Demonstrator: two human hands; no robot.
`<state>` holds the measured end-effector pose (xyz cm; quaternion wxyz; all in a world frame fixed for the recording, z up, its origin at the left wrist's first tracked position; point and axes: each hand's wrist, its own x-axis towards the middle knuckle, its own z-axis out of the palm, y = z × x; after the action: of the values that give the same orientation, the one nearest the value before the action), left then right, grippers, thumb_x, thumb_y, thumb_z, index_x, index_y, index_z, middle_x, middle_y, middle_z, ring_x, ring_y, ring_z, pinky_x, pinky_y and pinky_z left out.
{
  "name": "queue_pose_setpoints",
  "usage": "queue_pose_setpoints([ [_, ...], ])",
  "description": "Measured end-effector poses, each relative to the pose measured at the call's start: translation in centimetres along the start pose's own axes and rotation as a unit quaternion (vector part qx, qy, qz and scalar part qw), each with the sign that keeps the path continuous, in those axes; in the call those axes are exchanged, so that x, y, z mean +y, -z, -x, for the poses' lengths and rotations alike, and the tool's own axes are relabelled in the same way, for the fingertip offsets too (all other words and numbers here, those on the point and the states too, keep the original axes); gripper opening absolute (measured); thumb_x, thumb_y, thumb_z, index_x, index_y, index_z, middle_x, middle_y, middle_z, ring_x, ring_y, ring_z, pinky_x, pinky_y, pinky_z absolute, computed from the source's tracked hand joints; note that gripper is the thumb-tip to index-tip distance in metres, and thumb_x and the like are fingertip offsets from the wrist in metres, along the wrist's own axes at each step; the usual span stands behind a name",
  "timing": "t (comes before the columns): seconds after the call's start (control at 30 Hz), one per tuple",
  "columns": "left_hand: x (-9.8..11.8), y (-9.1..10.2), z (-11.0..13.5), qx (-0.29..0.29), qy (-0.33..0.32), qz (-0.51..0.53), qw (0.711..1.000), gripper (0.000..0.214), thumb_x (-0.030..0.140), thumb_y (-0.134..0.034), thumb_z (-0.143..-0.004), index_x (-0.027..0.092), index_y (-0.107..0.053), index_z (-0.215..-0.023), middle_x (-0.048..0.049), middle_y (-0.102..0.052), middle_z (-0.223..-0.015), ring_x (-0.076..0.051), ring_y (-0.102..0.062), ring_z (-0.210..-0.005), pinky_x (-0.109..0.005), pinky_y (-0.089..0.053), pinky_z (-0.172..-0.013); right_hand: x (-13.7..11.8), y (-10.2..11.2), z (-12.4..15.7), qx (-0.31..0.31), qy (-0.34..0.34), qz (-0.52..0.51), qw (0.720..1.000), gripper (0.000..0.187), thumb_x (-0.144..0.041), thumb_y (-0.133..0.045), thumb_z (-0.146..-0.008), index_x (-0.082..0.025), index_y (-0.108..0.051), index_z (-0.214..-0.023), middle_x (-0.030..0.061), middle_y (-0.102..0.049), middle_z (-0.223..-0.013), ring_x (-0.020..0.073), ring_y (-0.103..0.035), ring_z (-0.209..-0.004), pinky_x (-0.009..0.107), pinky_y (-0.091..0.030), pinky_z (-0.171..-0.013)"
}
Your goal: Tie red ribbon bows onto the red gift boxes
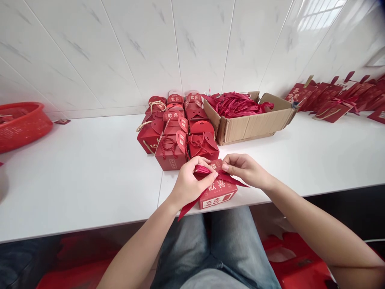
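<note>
The left hand (190, 182) and right hand (246, 170) pinch a ribbon (234, 179) over the box (221, 190), seemingly mid-tie, which next calls for even tension.

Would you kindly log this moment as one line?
left hand: pinches ribbon; right hand: at ribbon; box: under ribbon, on table; carton: holds more ribbons

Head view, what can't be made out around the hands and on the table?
In the head view:
Red ribbon: partly hidden by the left hand.
Red gift box: its fine print is too small to read.
Red plastic basket: cut off by the left edge.
Cardboard carton: its floor is buried under piled ribbons.
</note>
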<state>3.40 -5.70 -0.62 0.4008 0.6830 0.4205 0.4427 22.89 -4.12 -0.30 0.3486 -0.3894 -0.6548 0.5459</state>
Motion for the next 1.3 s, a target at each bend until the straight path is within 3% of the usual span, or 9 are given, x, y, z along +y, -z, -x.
queue_pose_setpoints([
  [0.3,-0.2,0.1,0.1,-0.013,0.002,-0.008,1.000,0.017,0.024,-0.070,-0.075,0.018,-0.054,-0.072,-0.0062,-0.066,-0.093,-0.021,-0.060,-0.106,-0.032,-0.046,-0.091,-1.3,0.4,0.3,-0.009,0.017,0.136,0.990,0.039,-0.052,-0.060,-0.082,-0.015,-0.059,-0.071,0.0006,-0.052,-0.063,0.0107,-0.042,-0.058,0.025,-0.033,-0.054],
  [0.53,0.0,0.1,-0.1,-0.010,0.016,-0.027,0.999,0.019,0.026,-0.072,-0.072,0.017,-0.055,-0.070,-0.0072,-0.066,-0.101,-0.021,-0.063,-0.098,-0.033,-0.048,-0.088,-3.2,0.8,0.4,-0.024,0.098,0.321,0.942,0.032,-0.039,-0.055,-0.088,-0.018,-0.055,-0.064,-0.0002,-0.056,-0.058,0.0101,-0.039,-0.053,0.026,-0.032,-0.055],
  [0.63,0.1,0.2,-0.3,-0.016,0.013,-0.022,1.000,0.018,0.025,-0.071,-0.073,0.018,-0.055,-0.068,-0.0065,-0.068,-0.092,-0.023,-0.062,-0.104,-0.035,-0.048,-0.090,-3.0,0.8,0.5,-0.024,0.085,0.297,0.951,0.029,-0.040,-0.056,-0.087,-0.018,-0.057,-0.067,0.0005,-0.057,-0.062,0.0108,-0.042,-0.056,0.026,-0.033,-0.056],
  [0.8,0.1,0.9,-0.3,-0.055,0.014,0.016,0.998,0.015,0.025,-0.067,-0.078,0.019,-0.055,-0.083,-0.0073,-0.068,-0.099,-0.022,-0.062,-0.106,-0.036,-0.048,-0.093,-2.6,0.3,0.5,0.006,0.039,0.141,0.989,0.029,-0.045,-0.058,-0.086,-0.017,-0.060,-0.082,0.0016,-0.058,-0.070,0.0118,-0.047,-0.061,0.026,-0.039,-0.058],
  [0.97,-1.9,1.5,2.3,0.069,-0.072,0.088,0.991,0.027,0.027,-0.058,-0.087,0.023,-0.044,-0.110,-0.0104,-0.061,-0.123,-0.021,-0.056,-0.119,-0.038,-0.041,-0.104,-1.9,1.8,2.4,0.116,0.049,0.107,0.986,0.037,-0.051,-0.047,-0.091,-0.020,-0.060,-0.106,0.0067,-0.063,-0.095,0.0147,-0.056,-0.071,0.029,-0.048,-0.066],
  [1.07,-3.7,1.7,4.8,0.139,-0.064,0.047,0.987,0.028,0.030,-0.056,-0.088,0.022,-0.047,-0.114,-0.0107,-0.059,-0.122,-0.022,-0.055,-0.119,-0.037,-0.041,-0.104,0.5,3.0,4.0,0.096,0.066,0.150,0.982,0.046,-0.052,-0.053,-0.088,-0.024,-0.053,-0.124,0.0110,-0.057,-0.122,0.0226,-0.058,-0.100,0.037,-0.048,-0.086],
  [1.17,-4.6,1.4,6.5,0.145,0.002,-0.028,0.989,0.034,0.030,-0.061,-0.085,0.022,-0.049,-0.116,-0.0092,-0.061,-0.115,-0.022,-0.059,-0.110,-0.033,-0.047,-0.094,3.7,1.2,4.8,0.087,0.073,0.146,0.983,0.086,-0.052,-0.076,-0.068,-0.025,-0.034,-0.139,0.0160,-0.041,-0.143,0.0316,-0.044,-0.128,0.047,-0.040,-0.102],
  [1.23,-4.5,1.1,6.9,0.088,0.018,-0.056,0.994,0.037,0.027,-0.064,-0.082,0.022,-0.049,-0.115,-0.0081,-0.063,-0.109,-0.021,-0.062,-0.101,-0.031,-0.050,-0.087,5.5,-1.7,4.8,0.101,0.096,0.100,0.985,0.107,-0.050,-0.084,-0.056,-0.023,-0.025,-0.141,0.0181,-0.038,-0.143,0.0335,-0.041,-0.130,0.049,-0.037,-0.106],
  [1.3,-4.1,0.9,6.8,0.013,0.004,-0.074,0.997,0.027,0.025,-0.062,-0.082,0.020,-0.053,-0.108,-0.0068,-0.065,-0.101,-0.020,-0.064,-0.092,-0.030,-0.051,-0.082,6.7,-4.7,4.6,0.154,0.094,0.072,0.981,0.109,-0.044,-0.087,-0.053,-0.022,-0.021,-0.138,0.0176,-0.044,-0.137,0.0321,-0.047,-0.125,0.048,-0.040,-0.104],
])
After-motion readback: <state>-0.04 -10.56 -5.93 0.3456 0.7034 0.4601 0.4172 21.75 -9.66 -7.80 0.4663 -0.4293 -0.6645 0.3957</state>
